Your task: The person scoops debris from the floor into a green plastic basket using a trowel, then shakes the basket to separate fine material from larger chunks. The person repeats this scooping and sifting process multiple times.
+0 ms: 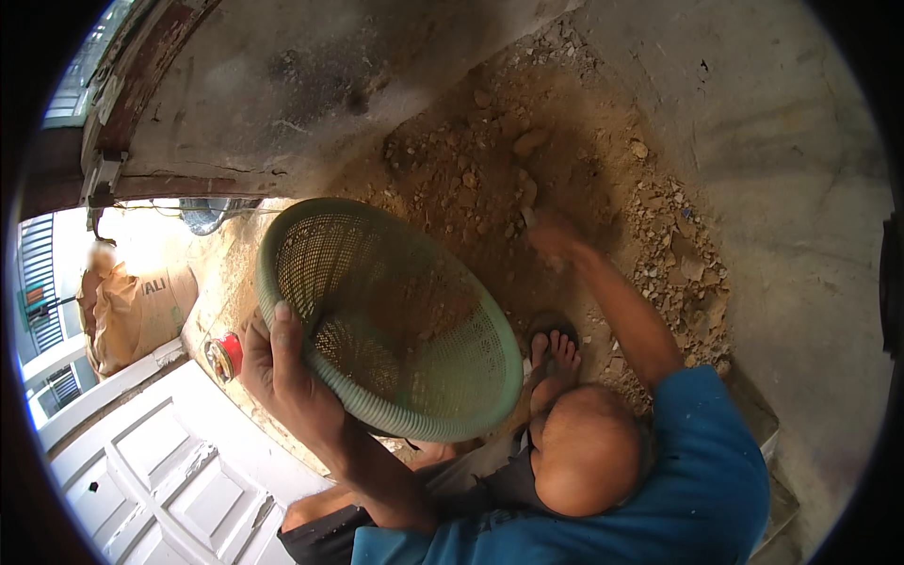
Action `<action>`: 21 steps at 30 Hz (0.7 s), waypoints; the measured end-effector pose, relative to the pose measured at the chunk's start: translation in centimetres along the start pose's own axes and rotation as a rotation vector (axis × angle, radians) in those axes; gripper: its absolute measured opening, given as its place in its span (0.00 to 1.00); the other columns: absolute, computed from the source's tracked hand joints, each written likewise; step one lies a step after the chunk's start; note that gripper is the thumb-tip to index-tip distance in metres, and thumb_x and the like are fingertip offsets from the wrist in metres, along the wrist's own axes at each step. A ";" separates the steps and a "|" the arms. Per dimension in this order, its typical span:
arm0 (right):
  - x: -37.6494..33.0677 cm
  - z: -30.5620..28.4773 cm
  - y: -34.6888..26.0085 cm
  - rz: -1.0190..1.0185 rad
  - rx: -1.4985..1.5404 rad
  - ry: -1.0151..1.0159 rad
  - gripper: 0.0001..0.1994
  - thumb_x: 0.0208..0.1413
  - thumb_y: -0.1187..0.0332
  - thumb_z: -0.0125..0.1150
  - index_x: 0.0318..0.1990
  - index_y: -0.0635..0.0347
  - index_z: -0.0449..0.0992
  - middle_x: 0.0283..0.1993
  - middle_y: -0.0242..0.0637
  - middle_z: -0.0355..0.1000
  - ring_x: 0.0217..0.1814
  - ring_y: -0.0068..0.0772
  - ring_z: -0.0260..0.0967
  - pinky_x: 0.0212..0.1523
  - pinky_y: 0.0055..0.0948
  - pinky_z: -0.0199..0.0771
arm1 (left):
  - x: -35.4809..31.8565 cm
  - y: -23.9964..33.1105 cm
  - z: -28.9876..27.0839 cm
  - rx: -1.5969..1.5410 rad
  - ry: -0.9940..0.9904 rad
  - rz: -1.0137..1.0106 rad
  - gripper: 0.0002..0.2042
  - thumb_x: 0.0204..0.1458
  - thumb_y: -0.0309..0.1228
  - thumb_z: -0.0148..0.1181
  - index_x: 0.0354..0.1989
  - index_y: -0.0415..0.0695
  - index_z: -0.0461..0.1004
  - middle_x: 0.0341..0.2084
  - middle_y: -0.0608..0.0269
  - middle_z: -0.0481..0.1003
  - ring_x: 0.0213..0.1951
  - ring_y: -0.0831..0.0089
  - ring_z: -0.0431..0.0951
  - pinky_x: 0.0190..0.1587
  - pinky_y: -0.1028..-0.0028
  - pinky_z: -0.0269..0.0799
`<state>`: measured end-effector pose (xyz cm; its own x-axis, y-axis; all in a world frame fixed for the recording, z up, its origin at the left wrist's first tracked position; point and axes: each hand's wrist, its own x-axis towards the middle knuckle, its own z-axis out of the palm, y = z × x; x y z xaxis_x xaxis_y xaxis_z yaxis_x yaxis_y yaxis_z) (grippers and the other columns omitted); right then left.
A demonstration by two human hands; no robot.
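Your left hand (282,372) holds a round green plastic basket (391,315) with a perforated wall. The fingers are closed on its rim at the lower left side, with the thumb lying on the inner edge. The basket is tilted, so its open side faces toward you and to the right. Inside it I see only a thin layer of brown soil on the mesh; whether there are lumps in it, I cannot tell.

Your right hand (551,235) reaches forward into a heap of brown earth (490,160) with stones, which lies on the floor against the grey concrete wall (772,122). The hand is blurred and half covered with dirt, so I cannot tell if the fingers are apart or together. The basket is held well apart from this hand, up and to the left of it, above the near edge of the heap.

Your bare foot in a sandal (556,353) stands just beside the basket rim, on the soil. At the left there is a brown paper sack (132,315), a small red and silver can (224,356) and a white panelled door (169,471) lying flat.
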<state>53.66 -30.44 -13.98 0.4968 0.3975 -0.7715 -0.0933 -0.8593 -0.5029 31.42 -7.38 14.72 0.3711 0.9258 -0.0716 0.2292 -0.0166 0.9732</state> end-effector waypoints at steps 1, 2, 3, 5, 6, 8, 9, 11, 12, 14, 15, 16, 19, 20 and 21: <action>0.7 -0.3 0.0 0.020 0.010 -0.008 0.20 0.57 0.67 0.65 0.54 0.71 0.80 0.44 0.49 0.81 0.42 0.42 0.80 0.47 0.44 0.79 | -0.1 -0.1 0.3 -0.017 -0.007 -0.002 0.11 0.68 0.31 0.60 0.33 0.38 0.76 0.29 0.70 0.70 0.31 0.84 0.62 0.37 0.79 0.57; 1.8 -0.5 -0.1 0.038 0.025 -0.010 0.18 0.58 0.67 0.65 0.53 0.71 0.80 0.43 0.48 0.80 0.41 0.40 0.79 0.45 0.43 0.79 | -0.2 0.0 0.5 0.002 -0.015 0.022 0.11 0.68 0.30 0.60 0.33 0.39 0.76 0.28 0.71 0.69 0.30 0.84 0.61 0.35 0.79 0.56; 3.0 -0.7 0.0 -0.022 0.063 0.028 0.17 0.58 0.68 0.66 0.52 0.70 0.79 0.41 0.46 0.80 0.39 0.38 0.78 0.43 0.43 0.79 | -0.2 0.0 0.7 0.014 -0.017 0.042 0.11 0.68 0.30 0.60 0.32 0.39 0.75 0.27 0.72 0.68 0.30 0.84 0.61 0.34 0.79 0.55; 5.0 -0.9 0.3 0.011 0.224 -0.086 0.15 0.58 0.68 0.67 0.49 0.68 0.78 0.38 0.45 0.78 0.37 0.36 0.77 0.40 0.42 0.78 | -0.6 0.3 0.8 0.052 0.019 0.051 0.12 0.68 0.30 0.60 0.30 0.40 0.75 0.25 0.73 0.67 0.28 0.85 0.59 0.32 0.79 0.54; 5.7 -0.9 0.5 0.065 0.309 -0.196 0.15 0.58 0.68 0.67 0.48 0.67 0.77 0.36 0.44 0.77 0.37 0.35 0.76 0.38 0.41 0.78 | -0.9 0.4 0.8 0.082 0.032 0.035 0.13 0.68 0.31 0.60 0.29 0.41 0.74 0.24 0.74 0.66 0.27 0.85 0.58 0.31 0.79 0.53; 5.8 -0.4 0.5 -0.029 0.364 -0.132 0.14 0.58 0.68 0.67 0.47 0.66 0.76 0.35 0.44 0.76 0.37 0.35 0.77 0.37 0.42 0.78 | -0.9 0.6 0.9 0.075 0.032 0.050 0.14 0.68 0.31 0.60 0.28 0.42 0.73 0.22 0.76 0.64 0.26 0.86 0.57 0.30 0.78 0.51; 4.8 0.2 0.4 0.033 0.337 -0.135 0.13 0.58 0.69 0.67 0.47 0.66 0.75 0.34 0.43 0.76 0.37 0.34 0.77 0.36 0.42 0.78 | -0.9 0.6 0.9 0.075 0.026 0.054 0.15 0.68 0.31 0.60 0.27 0.43 0.72 0.21 0.77 0.63 0.25 0.86 0.56 0.29 0.78 0.50; 1.6 1.5 -0.2 -0.139 0.251 -0.128 0.13 0.59 0.70 0.66 0.48 0.66 0.75 0.36 0.46 0.78 0.39 0.39 0.79 0.39 0.45 0.80 | -0.8 0.5 0.9 0.083 0.043 0.051 0.16 0.68 0.31 0.60 0.25 0.44 0.70 0.20 0.78 0.62 0.25 0.86 0.55 0.28 0.78 0.48; -0.1 1.9 -0.8 -0.229 0.216 -0.094 0.12 0.60 0.71 0.66 0.48 0.66 0.75 0.37 0.48 0.78 0.40 0.42 0.81 0.40 0.46 0.80 | -0.6 0.4 1.0 0.085 0.048 0.051 0.17 0.69 0.31 0.60 0.24 0.45 0.69 0.20 0.77 0.62 0.25 0.86 0.54 0.28 0.77 0.47; -4.2 2.6 -1.4 -0.544 -0.178 0.068 0.17 0.60 0.70 0.66 0.54 0.68 0.76 0.40 0.52 0.81 0.43 0.47 0.83 0.42 0.49 0.82 | 0.0 0.2 1.1 0.084 0.055 0.062 0.18 0.69 0.31 0.60 0.23 0.45 0.68 0.20 0.77 0.63 0.24 0.87 0.54 0.28 0.77 0.46; -5.8 2.1 -1.5 -0.754 -0.359 0.148 0.19 0.60 0.69 0.67 0.57 0.68 0.77 0.41 0.54 0.82 0.44 0.50 0.84 0.44 0.50 0.82 | 0.2 0.1 1.1 0.094 0.060 0.065 0.18 0.69 0.31 0.60 0.23 0.45 0.67 0.20 0.77 0.63 0.24 0.87 0.54 0.28 0.77 0.45; -6.5 1.2 -1.6 -0.678 -0.379 0.180 0.18 0.60 0.70 0.66 0.56 0.67 0.77 0.43 0.54 0.81 0.46 0.54 0.83 0.46 0.51 0.82 | 0.3 0.1 1.2 0.102 0.056 0.059 0.18 0.69 0.31 0.60 0.22 0.45 0.67 0.20 0.77 0.63 0.24 0.87 0.53 0.27 0.77 0.45; -4.0 -4.9 -0.5 -0.460 -0.320 0.367 0.16 0.60 0.71 0.65 0.55 0.65 0.77 0.47 0.54 0.81 0.51 0.61 0.81 0.51 0.53 0.81 | 0.2 0.2 1.4 0.090 0.079 0.067 0.18 0.69 0.31 0.60 0.23 0.45 0.67 0.20 0.77 0.62 0.25 0.86 0.54 0.28 0.76 0.47; -1.6 -7.3 0.1 -0.335 -0.244 0.442 0.16 0.61 0.70 0.64 0.55 0.65 0.78 0.48 0.54 0.82 0.52 0.60 0.82 0.52 0.53 0.81 | 0.0 0.3 1.4 0.079 0.066 0.065 0.17 0.69 0.31 0.60 0.23 0.45 0.68 0.21 0.77 0.62 0.25 0.86 0.54 0.28 0.76 0.47; 1.2 -9.8 0.5 -0.214 -0.258 0.548 0.14 0.63 0.70 0.62 0.54 0.65 0.78 0.48 0.54 0.82 0.52 0.60 0.82 0.52 0.53 0.82 | -0.2 0.4 1.6 0.066 0.071 0.056 0.17 0.68 0.30 0.60 0.24 0.44 0.68 0.21 0.77 0.62 0.25 0.86 0.54 0.28 0.76 0.48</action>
<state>62.63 -33.53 -11.38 0.8568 0.4055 -0.3186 0.2335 -0.8559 -0.4614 32.85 -8.18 14.80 0.3206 0.9472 0.0004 0.2691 -0.0915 0.9587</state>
